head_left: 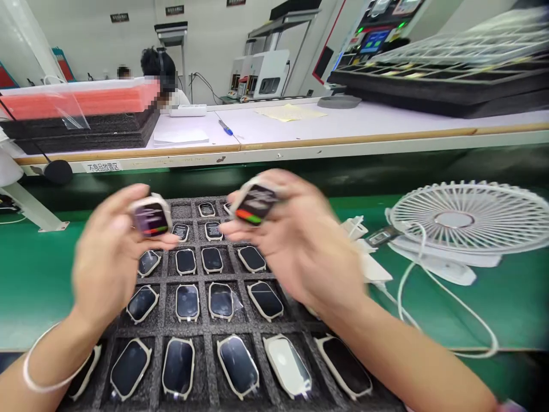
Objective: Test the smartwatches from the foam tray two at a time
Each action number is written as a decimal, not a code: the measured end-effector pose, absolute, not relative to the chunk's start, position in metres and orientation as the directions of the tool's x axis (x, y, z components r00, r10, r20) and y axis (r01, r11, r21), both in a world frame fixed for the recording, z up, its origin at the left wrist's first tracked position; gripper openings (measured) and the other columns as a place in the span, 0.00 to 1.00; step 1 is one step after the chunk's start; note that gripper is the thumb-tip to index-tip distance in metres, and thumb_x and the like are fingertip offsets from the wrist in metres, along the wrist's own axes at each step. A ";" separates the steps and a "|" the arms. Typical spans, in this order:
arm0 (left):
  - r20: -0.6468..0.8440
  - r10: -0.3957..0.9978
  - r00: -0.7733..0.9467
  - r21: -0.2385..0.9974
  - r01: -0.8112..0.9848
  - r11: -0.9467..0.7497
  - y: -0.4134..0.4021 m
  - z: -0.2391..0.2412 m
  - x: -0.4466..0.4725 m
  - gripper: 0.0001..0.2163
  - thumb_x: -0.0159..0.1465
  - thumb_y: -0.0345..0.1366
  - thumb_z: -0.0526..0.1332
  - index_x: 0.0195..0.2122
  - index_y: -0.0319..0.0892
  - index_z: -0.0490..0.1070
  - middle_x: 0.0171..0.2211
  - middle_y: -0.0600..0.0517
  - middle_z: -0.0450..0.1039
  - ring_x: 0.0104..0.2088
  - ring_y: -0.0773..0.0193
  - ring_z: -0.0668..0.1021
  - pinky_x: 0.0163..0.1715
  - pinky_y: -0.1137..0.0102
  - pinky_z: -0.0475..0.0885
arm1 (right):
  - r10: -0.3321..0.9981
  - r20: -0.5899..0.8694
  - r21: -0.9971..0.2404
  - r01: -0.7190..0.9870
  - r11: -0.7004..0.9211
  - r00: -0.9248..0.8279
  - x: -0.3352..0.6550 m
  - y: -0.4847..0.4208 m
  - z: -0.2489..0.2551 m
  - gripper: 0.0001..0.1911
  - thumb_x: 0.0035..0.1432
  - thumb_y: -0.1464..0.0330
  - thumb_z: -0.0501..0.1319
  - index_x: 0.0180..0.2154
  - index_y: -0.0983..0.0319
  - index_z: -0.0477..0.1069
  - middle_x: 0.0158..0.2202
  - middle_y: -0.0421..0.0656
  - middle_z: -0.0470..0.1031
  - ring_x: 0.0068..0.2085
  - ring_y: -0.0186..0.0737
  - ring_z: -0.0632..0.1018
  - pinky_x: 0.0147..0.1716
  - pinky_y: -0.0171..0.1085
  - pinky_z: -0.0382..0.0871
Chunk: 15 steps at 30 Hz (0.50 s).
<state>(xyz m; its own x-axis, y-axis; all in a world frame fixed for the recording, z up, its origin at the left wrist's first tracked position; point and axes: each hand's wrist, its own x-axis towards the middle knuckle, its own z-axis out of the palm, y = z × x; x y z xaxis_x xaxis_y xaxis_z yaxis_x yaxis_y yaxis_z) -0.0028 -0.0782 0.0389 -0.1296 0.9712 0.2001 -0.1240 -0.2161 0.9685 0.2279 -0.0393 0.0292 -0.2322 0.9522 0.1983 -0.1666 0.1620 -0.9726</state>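
Hands apart, left hand (103,252) pinching a pale-framed, rounded-square, lit-screen watch (151,219) near the far-left corner of a black foam compartment tray (208,360), right hand (304,240) gripping a second, matching lit watch (256,204) above its far edge.

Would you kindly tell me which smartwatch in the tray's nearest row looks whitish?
The smartwatch second from the right among those visible in that row; it is pale-faced, while the others are dark-faced.
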 end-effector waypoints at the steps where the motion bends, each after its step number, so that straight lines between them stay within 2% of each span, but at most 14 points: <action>1: 0.173 0.978 -0.114 0.971 -0.145 -0.189 -0.072 0.034 0.003 0.20 0.64 0.43 0.61 0.57 0.47 0.69 0.47 0.47 0.77 0.34 0.58 0.83 0.36 0.60 0.82 | 0.943 0.140 -0.955 -0.292 0.048 -0.301 0.221 -0.033 0.024 0.12 0.75 0.67 0.48 0.51 0.58 0.68 0.40 0.44 0.79 0.37 0.40 0.83 0.34 0.38 0.82; 3: 0.025 0.999 -0.046 0.981 -0.192 -0.033 -0.061 0.022 0.012 0.21 0.60 0.37 0.64 0.55 0.42 0.70 0.40 0.49 0.78 0.29 0.61 0.82 0.33 0.64 0.81 | 0.893 0.005 -0.889 -0.410 -0.202 -0.451 0.210 -0.018 0.012 0.10 0.68 0.71 0.57 0.50 0.59 0.66 0.40 0.44 0.79 0.33 0.41 0.84 0.33 0.38 0.81; 5: -0.050 0.999 0.002 0.980 -0.191 0.049 -0.055 0.011 0.016 0.24 0.56 0.34 0.67 0.56 0.41 0.69 0.38 0.51 0.77 0.29 0.63 0.82 0.33 0.68 0.80 | 0.859 -0.070 -0.872 -0.386 -0.300 -0.508 0.204 -0.007 0.000 0.17 0.60 0.74 0.62 0.50 0.60 0.65 0.39 0.43 0.78 0.33 0.40 0.84 0.32 0.35 0.79; 9: 0.008 1.000 0.019 0.991 -0.132 -0.006 -0.056 0.002 0.018 0.27 0.53 0.31 0.69 0.54 0.42 0.67 0.42 0.51 0.76 0.29 0.68 0.81 0.34 0.72 0.79 | 0.841 -0.019 -0.905 -0.349 -0.244 -0.540 0.204 -0.006 -0.009 0.26 0.54 0.78 0.63 0.54 0.60 0.63 0.39 0.41 0.77 0.33 0.37 0.83 0.32 0.33 0.78; 15: 0.072 0.997 0.024 0.994 -0.087 -0.070 -0.059 0.002 0.019 0.21 0.54 0.32 0.69 0.48 0.42 0.66 0.39 0.53 0.75 0.26 0.70 0.79 0.31 0.73 0.78 | 0.826 0.036 -0.934 -0.313 -0.172 -0.563 0.207 -0.014 -0.008 0.26 0.54 0.76 0.65 0.54 0.59 0.63 0.38 0.40 0.75 0.32 0.35 0.80 0.29 0.32 0.74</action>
<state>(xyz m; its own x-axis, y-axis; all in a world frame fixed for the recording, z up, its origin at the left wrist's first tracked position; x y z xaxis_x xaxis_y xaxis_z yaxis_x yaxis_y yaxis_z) 0.0194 -0.0594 0.0024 0.0239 0.9971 0.0725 -0.0866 -0.0701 0.9938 0.2065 -0.0138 -0.0081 -0.5627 0.8259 0.0364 -0.3130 -0.1721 -0.9340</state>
